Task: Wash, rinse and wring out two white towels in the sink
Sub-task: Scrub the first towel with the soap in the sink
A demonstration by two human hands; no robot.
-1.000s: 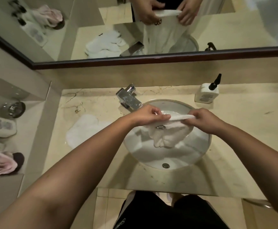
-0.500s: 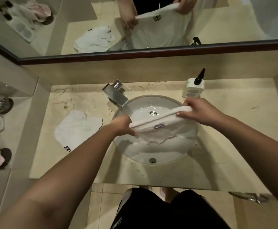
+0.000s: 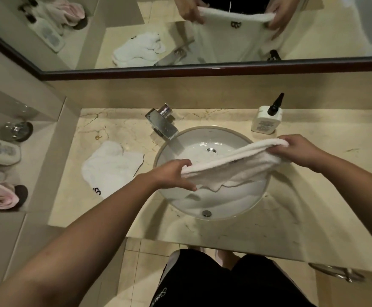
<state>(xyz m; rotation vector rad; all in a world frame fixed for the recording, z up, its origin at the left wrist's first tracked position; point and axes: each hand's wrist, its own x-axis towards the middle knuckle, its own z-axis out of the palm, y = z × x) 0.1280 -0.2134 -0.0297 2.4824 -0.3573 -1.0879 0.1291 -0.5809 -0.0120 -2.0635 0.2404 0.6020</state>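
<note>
While stretched over the sink (image 3: 255,204), the towel (image 3: 229,167) ends sit clamped in both hands' curled fingers (image 3: 186,162).

The towel (image 3: 229,167) between the hands was white. Left of the left hand (image 3: 171,173) lay a white towel with a black mark (image 3: 112,167); the counter (image 3: 313,196) was veined cream.

The big stone counter (image 3: 313,196) is pale cream with thin brown cracks in it. A round white sink (image 3: 211,204) sits in the middle of it. A shiny tap (image 3: 161,122) stands at the back, just left of the sink. A white soap bottle (image 3: 266,119) with a black pump stands at the back right. A crumpled white towel (image 3: 112,167) lies flat on the counter, left of the sink
</note>
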